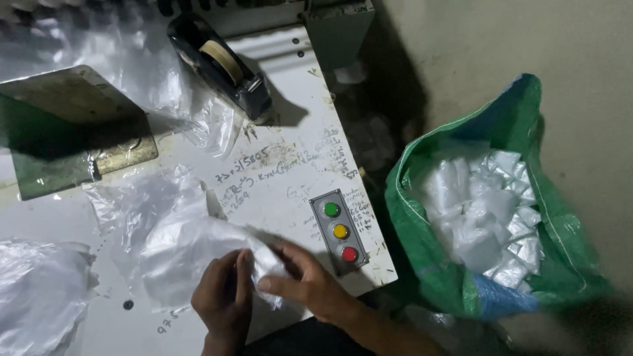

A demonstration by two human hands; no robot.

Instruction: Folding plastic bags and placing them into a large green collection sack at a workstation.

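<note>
Head camera is looking down as the left hand (223, 298) and right hand (304, 282) are pinching a clear plastic bag (188, 254), lying lengthwise leftward across the white table (283, 165), beside a three-button panel (339, 231); tape dispenser (221, 64) and green sack (527, 217) are sitting nearby.

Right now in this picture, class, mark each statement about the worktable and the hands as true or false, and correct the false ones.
1. Both hands, left hand and right hand, hold a clear plastic bag. True.
2. The green sack on the floor is empty. False: it is filled with white plastic packets.
3. The button panel has three buttons: green, yellow, red. True.
4. The tape dispenser lies inside the sack. False: it sits on the white table, at its far end.
5. The panel is left of the hands. False: it is to their right.
</note>
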